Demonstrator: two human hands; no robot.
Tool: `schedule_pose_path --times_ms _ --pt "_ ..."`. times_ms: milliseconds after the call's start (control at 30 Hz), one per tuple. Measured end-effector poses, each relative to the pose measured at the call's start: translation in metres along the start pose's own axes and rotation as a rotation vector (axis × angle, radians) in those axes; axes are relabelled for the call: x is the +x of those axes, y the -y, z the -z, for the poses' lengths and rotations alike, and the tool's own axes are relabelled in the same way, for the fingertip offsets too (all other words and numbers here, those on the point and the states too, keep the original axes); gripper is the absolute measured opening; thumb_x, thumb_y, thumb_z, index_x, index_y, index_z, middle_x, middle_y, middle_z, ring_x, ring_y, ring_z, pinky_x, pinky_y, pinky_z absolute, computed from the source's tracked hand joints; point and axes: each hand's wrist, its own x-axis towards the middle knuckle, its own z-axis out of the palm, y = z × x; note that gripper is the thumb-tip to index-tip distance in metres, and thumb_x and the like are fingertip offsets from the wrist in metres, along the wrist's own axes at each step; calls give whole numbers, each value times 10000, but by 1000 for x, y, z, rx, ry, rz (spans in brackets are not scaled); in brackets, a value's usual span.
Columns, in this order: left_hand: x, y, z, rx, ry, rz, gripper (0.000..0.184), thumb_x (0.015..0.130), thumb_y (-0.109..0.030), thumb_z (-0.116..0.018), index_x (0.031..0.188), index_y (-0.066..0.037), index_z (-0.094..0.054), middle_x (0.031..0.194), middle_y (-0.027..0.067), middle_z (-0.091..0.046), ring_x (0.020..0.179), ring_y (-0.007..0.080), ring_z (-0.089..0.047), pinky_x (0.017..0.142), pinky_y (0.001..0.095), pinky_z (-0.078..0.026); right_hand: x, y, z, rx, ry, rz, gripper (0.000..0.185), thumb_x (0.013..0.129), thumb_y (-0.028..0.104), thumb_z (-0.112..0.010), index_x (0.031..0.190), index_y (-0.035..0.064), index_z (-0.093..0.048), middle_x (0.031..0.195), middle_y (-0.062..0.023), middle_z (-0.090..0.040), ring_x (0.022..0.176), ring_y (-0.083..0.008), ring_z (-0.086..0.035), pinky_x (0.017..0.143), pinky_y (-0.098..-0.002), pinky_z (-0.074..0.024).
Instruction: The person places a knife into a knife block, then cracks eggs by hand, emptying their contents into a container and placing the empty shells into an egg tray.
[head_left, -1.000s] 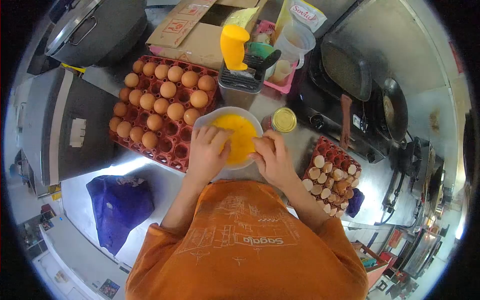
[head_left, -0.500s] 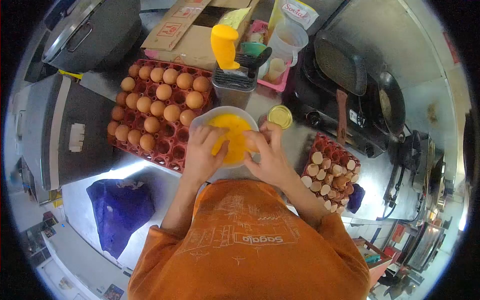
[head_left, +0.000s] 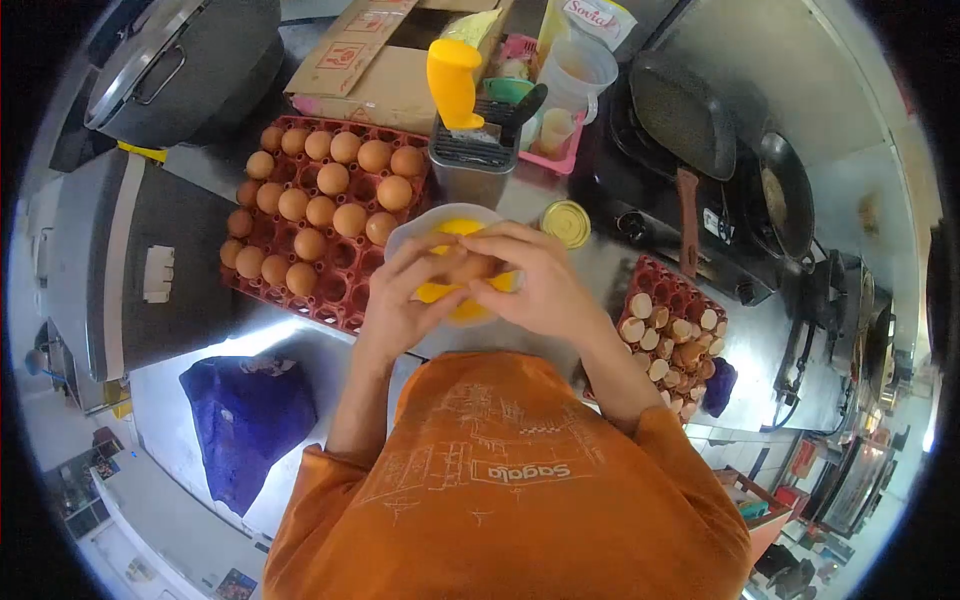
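A brown egg [head_left: 472, 267] is pinched between the fingertips of my left hand [head_left: 404, 292] and my right hand [head_left: 537, 281]. Both hands are closed on it, and the fingers cover much of its shell; I cannot tell whether it is cracked. Directly beneath is a whitish bowl [head_left: 402, 236] with yellow egg liquid [head_left: 432, 292] in it. To the left of the bowl lies a red egg tray [head_left: 345, 258], partly filled with several whole brown eggs [head_left: 320, 210]. Right of my right forearm, a second red tray [head_left: 655, 283] carries several empty eggshells [head_left: 660, 345].
Behind the bowl stands a metal utensil holder [head_left: 470, 165] with a yellow handle [head_left: 453, 85]. A jar with a gold lid [head_left: 566, 224] sits right of the bowl. Pans [head_left: 683, 115] rest on the black stove [head_left: 640, 205]. A purple cloth [head_left: 240, 425] lies at left.
My hands have come together over the middle of the bowl, and both now hold the egg. Before, they were apart, with the egg at my right hand. The view has shifted slightly.
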Motion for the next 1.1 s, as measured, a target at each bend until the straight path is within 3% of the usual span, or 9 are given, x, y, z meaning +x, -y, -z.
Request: schedule_pose_path --times_ms 67,267,400,500,567,667,800,1100 --pt "-2 3 -2 -118 -9 101 424 714 -62 -830 1115 -51 -695 1207 126 -658 1008 276 -690 838 360 -583 2 2 1 33 39 -25 390 751 60 -756 1127 -24 -692 1096 -154 -695 957 -275 -699 830 -351 -566" --pt "-1 9 -8 -117 -70 96 386 714 -37 -796 1088 -43 -698 1105 125 -703 993 256 -707 826 326 -592 7 4 -5 -16 41 -172 413 720 81 -783 1094 -64 -684 1037 -183 -713 889 -266 -721 803 -347 -591" --pt "-2 8 -5 -188 -15 191 469 707 17 -819 1154 1 -677 1182 113 -675 1045 210 -681 854 318 -601 9 2 -12 -44 32 -180 434 702 85 -791 1093 -68 -682 1007 -187 -717 876 -271 -724 799 -354 -590" --pt "-3 9 -4 -177 -9 291 480 723 30 -808 1181 18 -665 1194 117 -677 1047 201 -678 895 314 -580 10 1 -14 -94 12 -190 426 719 89 -797 1101 -64 -686 1015 -174 -722 871 -238 -723 791 -339 -587" --pt "-4 14 -3 -476 -60 406 476 740 30 -808 1191 25 -658 1219 135 -667 1068 204 -671 920 321 -570 9 -7 -15 77 -15 -269 418 747 94 -802 1118 -59 -688 1014 -146 -728 864 -178 -710 786 -312 -579" --pt "-4 11 0 -498 -48 441 463 749 30 -810 1186 32 -657 1215 149 -665 1075 214 -671 931 331 -569 8 -18 -11 188 48 -257 413 769 100 -803 1135 -54 -689 1009 -117 -730 870 -128 -689 786 -290 -570" --pt "-4 13 -1 -473 -33 393 474 734 22 -828 1176 33 -656 1211 145 -666 1071 209 -674 913 332 -580 7 -21 -7 251 97 -292 422 764 92 -804 1144 -53 -689 1010 -113 -730 889 -121 -681 793 -290 -568" --pt "4 0 -6 -241 -10 408 494 685 16 -798 1154 49 -646 1144 144 -690 972 207 -713 836 326 -606 13 -8 -17 -16 32 -308 395 752 128 -767 1099 -52 -711 965 -177 -744 850 -209 -735 793 -323 -586"
